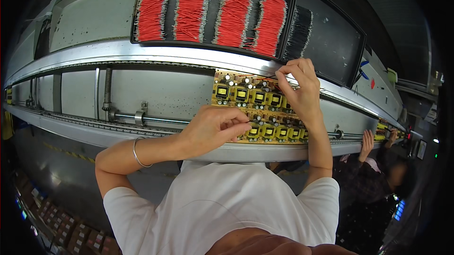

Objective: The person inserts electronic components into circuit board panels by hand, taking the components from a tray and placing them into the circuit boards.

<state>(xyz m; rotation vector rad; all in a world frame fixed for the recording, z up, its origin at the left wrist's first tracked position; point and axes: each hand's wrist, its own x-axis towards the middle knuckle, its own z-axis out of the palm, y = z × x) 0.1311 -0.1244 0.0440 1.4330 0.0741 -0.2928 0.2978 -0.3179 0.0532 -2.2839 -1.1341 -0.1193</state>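
A tan circuit board panel [218, 100] with rows of yellow-and-black transformers and small capacitors lies across the conveyor rails in front of me. Over its near left part, my left hand [215, 129] is closed, thumb and fingertips brought together just above the components; what they pinch, if anything, is too small to see. My right hand [301, 89] hovers over the far right part, thumb and index finger pinched at the far edge. A thin dark wire [269, 77] shows at those fingertips. Fine red wires [243, 75] lie along the board's far edge.
Beyond the rail, a black tray [208, 9] holds several stacks of red wires [236, 7]. The adjoining black tray [331, 28] has a bundle of black wires [299, 33]. A metal shaft [165, 119] runs between the rails. Another person's hand [367, 144] rests at the conveyor, right.
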